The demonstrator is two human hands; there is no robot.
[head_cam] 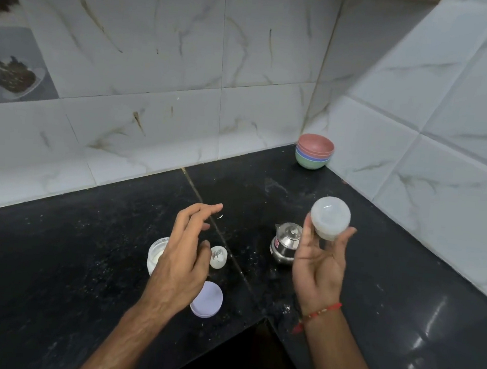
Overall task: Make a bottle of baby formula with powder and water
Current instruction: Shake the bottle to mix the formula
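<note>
**Black stone surface, bottle lifted in the right hand**

Head view: Black speckled stone makes the surface, which runs into a corner of white marbled wall tiles. The right hand is raised above the surface with the palm turned up. Its grip is closed around a translucent white baby bottle; the thumb is on the left side of the bottle and the fingertips on the right, and the round end of the bottle faces the camera. The left hand hangs over the surface with the fingers loosely spread. Its grip is open and has hold of nothing.

Under the left hand stands an open white powder container, partly hidden by the wrist. Just beside it, to the right, is a small clear bottle cap. A lilac round lid lies flat nearer to the camera. A small steel kettle stands behind the right hand, partly covered by it. In the far corner there is a stack of coloured bowls, with the pink one on top. A red thread band is around the right wrist.
</note>
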